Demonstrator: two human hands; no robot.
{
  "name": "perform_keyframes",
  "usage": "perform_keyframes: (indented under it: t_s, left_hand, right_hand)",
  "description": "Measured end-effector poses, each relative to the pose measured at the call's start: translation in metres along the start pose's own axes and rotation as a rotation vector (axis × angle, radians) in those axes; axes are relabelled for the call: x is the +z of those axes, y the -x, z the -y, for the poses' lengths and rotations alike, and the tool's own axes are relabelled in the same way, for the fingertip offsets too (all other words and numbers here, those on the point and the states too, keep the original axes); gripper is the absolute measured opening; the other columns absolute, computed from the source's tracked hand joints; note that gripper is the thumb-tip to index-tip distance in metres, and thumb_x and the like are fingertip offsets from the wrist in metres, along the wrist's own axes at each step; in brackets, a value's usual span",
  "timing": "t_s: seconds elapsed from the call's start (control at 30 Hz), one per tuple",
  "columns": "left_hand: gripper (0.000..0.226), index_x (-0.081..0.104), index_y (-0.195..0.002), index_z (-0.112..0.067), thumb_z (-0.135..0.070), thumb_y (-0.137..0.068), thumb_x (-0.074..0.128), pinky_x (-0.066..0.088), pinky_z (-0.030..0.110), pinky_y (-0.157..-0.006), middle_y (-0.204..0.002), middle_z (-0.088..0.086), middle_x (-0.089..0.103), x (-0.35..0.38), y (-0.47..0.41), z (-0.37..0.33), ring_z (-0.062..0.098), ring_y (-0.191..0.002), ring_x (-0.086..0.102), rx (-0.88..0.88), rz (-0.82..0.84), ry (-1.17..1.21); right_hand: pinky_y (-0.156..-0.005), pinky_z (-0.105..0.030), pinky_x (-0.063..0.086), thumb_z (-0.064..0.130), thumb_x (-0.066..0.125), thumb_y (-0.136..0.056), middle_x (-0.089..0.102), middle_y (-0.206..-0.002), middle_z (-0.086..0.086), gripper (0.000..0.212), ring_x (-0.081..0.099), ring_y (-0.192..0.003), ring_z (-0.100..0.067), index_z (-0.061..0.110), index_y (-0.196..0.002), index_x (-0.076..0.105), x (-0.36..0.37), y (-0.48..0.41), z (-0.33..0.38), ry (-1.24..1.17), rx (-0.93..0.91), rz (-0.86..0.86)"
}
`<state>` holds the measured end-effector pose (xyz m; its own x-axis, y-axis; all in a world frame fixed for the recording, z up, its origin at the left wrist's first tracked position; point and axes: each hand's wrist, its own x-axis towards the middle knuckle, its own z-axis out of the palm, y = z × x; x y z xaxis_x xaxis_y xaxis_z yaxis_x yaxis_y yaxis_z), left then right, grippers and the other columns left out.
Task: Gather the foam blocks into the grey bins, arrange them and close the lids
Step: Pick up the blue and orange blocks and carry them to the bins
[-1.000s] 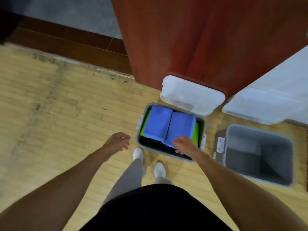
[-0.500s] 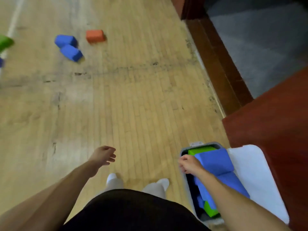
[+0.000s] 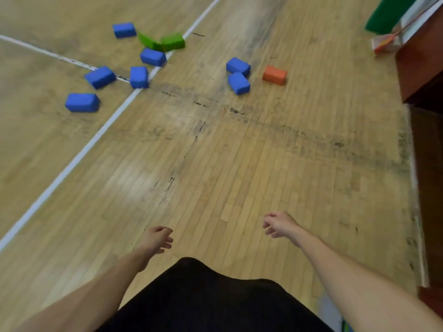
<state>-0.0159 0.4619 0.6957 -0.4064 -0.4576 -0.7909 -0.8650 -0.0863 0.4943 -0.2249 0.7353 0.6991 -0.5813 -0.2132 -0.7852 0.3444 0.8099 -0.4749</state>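
**Empty hands, soft blocks ahead**

Your left hand point(image 3: 157, 239) and right hand point(image 3: 279, 224) hang empty, fingers loosely curled. The foam blocks point(image 3: 138, 77) lie scattered about the white line point(image 3: 96, 137) on the floor point(image 3: 239, 176): blue and green ones close to it, one orange block point(image 3: 274, 75) well to its right. They look light and squashy, so take each gently across its long sides.

Worn wooden floor point(image 3: 239, 164) (dark scuffs) carries white lines point(image 3: 72, 161) — reddish-brown furniture point(image 3: 424, 68) stands right.
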Motion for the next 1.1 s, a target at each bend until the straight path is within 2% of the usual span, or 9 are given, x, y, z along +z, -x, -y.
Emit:
perform_keyframes:
  t_s: [0.07, 0.13, 0.33, 0.53, 0.7, 0.83, 1.0, 1.1]
  left_hand:
    - [0.023, 0.060, -0.111, -0.009, -0.020, -0.100, 0.044, 0.049, 0.029, -0.067, -0.094, 0.010, 0.065, -0.035, -0.014, 0.000, 0.023, -0.084, 0.064, -0.024, -0.028, 0.038]
    - [0.023, 0.060, -0.111, -0.009, -0.021, -0.100, 0.043, 0.049, 0.030, -0.069, -0.096, 0.011, 0.064, -0.061, -0.028, -0.006, 0.023, -0.086, 0.064, -0.027, -0.042, 0.062]
    - [0.021, 0.061, -0.107, -0.010, -0.020, -0.100, 0.045, 0.050, 0.034, -0.077, -0.097, 0.012, 0.065, -0.109, -0.080, -0.053, 0.024, -0.085, 0.064, -0.014, -0.036, 0.124]
    - [0.022, 0.060, -0.107, -0.007, -0.017, -0.100, 0.043, 0.049, 0.034, -0.076, -0.093, 0.013, 0.063, -0.167, -0.171, -0.150, 0.024, -0.082, 0.061, 0.020, -0.084, 0.115]
    - [0.021, 0.062, -0.104, -0.010, -0.016, -0.099, 0.044, 0.049, 0.034, -0.077, -0.094, 0.013, 0.065, -0.210, -0.236, -0.259, 0.023, -0.082, 0.062, 0.058, -0.088, 0.040]
    - [0.020, 0.063, -0.100, -0.015, -0.015, -0.097, 0.044, 0.051, 0.035, -0.077, -0.092, 0.010, 0.067, -0.230, -0.281, -0.339, 0.023, -0.085, 0.066, 0.121, -0.098, 0.013]
    - [0.020, 0.064, -0.100, -0.012, -0.014, -0.097, 0.044, 0.054, 0.037, -0.077, -0.093, 0.012, 0.068, -0.236, -0.348, -0.407, 0.025, -0.086, 0.066, 0.068, -0.111, 0.006]
    - [0.021, 0.063, -0.106, -0.009, -0.017, -0.098, 0.045, 0.052, 0.033, -0.070, -0.095, 0.013, 0.067, -0.234, -0.397, -0.450, 0.026, -0.087, 0.065, 0.028, -0.063, 0.037]
  right_hand:
    - [-0.066, -0.025, 0.049, 0.024, 0.052, -0.094, 0.065, -0.093, -0.001, 0.016, 0.063, -0.076, -0.014, 0.016, -0.106, 0.060, 0.016, -0.009, 0.046, 0.049, -0.038, 0.029]
    - [-0.065, -0.026, 0.048, 0.024, 0.053, -0.094, 0.066, -0.092, -0.001, 0.019, 0.063, -0.074, -0.014, 0.014, -0.108, 0.061, 0.027, -0.023, 0.082, 0.054, -0.068, 0.028]
    - [-0.065, -0.028, 0.048, 0.021, 0.051, -0.095, 0.064, -0.088, -0.003, 0.011, 0.061, -0.071, -0.015, 0.015, -0.099, 0.060, 0.051, -0.075, 0.146, 0.071, -0.036, 0.062]
    - [-0.064, -0.027, 0.051, 0.021, 0.052, -0.093, 0.065, -0.090, -0.005, 0.014, 0.064, -0.075, -0.018, 0.011, -0.091, 0.062, 0.062, -0.168, 0.214, 0.018, 0.043, 0.102]
    - [-0.067, -0.030, 0.051, 0.021, 0.050, -0.095, 0.064, -0.091, -0.005, 0.014, 0.065, -0.077, -0.019, 0.014, -0.087, 0.060, 0.033, -0.225, 0.304, -0.029, 0.063, 0.126]
    - [-0.084, -0.034, 0.054, 0.021, 0.049, -0.098, 0.066, -0.096, -0.006, 0.016, 0.066, -0.085, -0.019, 0.013, -0.105, 0.060, -0.016, -0.265, 0.381, -0.093, 0.045, 0.066]
    - [-0.084, -0.036, 0.055, 0.020, 0.050, -0.096, 0.067, -0.093, -0.005, 0.020, 0.066, -0.082, -0.018, 0.011, -0.111, 0.060, -0.066, -0.324, 0.443, -0.183, 0.038, -0.017]
    - [-0.082, -0.035, 0.055, 0.022, 0.050, -0.097, 0.067, -0.099, -0.006, 0.021, 0.068, -0.089, -0.021, 0.012, -0.112, 0.061, -0.086, -0.368, 0.463, -0.154, 0.092, -0.027]
